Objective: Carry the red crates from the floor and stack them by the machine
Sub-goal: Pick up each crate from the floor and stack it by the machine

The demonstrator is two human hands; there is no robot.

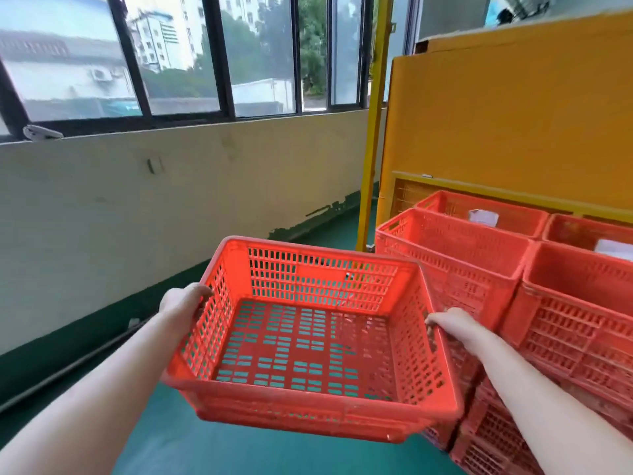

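An empty red slotted crate (308,344) hangs in the air in front of me, above the green floor. My left hand (183,299) grips its left rim and my right hand (452,325) grips its right rim. To the right stand stacks of red crates (455,265) beside a yellow machine (507,125). The nearest stack (579,323) reaches about as high as the held crate. The held crate's right side is close to the stacks.
A cream wall (171,214) with dark-framed windows runs along the left. A yellow post (373,132) rises at the machine's left corner. Green floor (239,450) lies open between the wall and the crates. White paper slips (483,217) lie in the far crates.
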